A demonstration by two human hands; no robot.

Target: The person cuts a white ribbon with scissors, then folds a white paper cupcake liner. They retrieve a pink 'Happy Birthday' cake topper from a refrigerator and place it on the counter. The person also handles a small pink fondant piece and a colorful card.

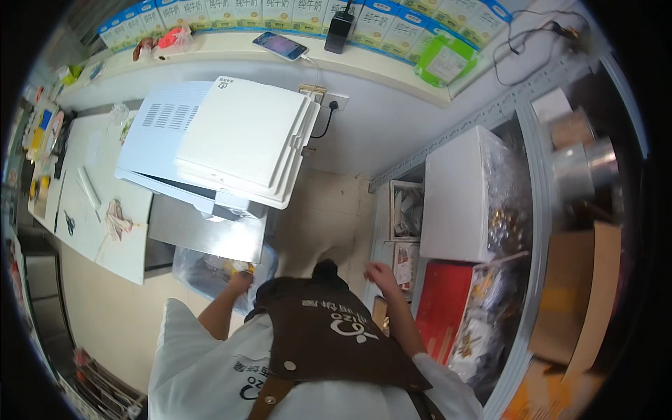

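My left hand is over the rim of a clear bluish plastic bin, beside the metal-topped table. Its fingers look closed, with a small yellow-and-white packet right at their tips. What they grip is too small to make out. The bin, partly tucked under the table, holds more items that are hard to tell apart. On the other side of my body, my right hand hangs in the air near the shelf rack, fingers apart and holding nothing. A brown apron covers my front.
A pale blue vented machine stands on the metal table, a stack of white flat pieces over it. Scissors and a cloth lie leftward. At right, shelves hold a white box and red box. A phone rests on the ledge.
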